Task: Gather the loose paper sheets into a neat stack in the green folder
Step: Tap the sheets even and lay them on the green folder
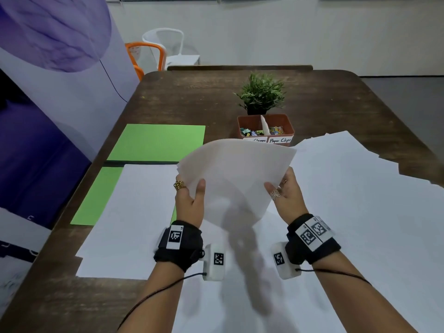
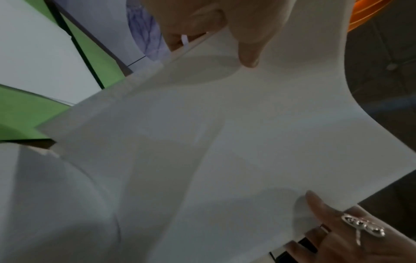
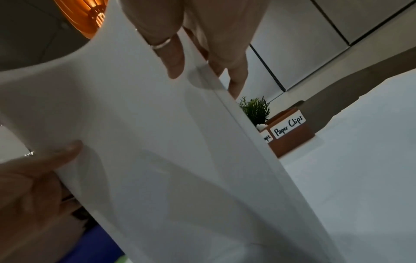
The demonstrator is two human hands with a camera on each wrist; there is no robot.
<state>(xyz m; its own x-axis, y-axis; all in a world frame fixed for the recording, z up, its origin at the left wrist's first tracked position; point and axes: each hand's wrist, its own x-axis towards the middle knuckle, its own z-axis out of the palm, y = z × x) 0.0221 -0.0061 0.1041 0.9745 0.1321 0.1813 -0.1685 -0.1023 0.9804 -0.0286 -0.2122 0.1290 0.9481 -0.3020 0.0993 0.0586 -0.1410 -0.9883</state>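
Above the near middle of the dark wooden bench (image 1: 168,97), both hands grasp a small bundle of white sheets (image 1: 236,174) raised off the surface and bowed between them. On its left edge the left hand (image 1: 189,200) pinches the bundle, thumb on the near face and fingers behind; on its right edge the right hand (image 1: 283,195) grips the same way, and the right wrist view shows its fingers curled round the edge. Left of the hands the green folder (image 1: 156,143) lies open and flat, with a pile of white sheets (image 1: 134,212) resting on its nearer half. More loose sheets (image 1: 355,188) lie spread over the right side of the bench. Beyond the bundle stand a brown box (image 1: 265,127) labelled "Paper Clips" and, behind it, a small potted plant (image 1: 260,92).
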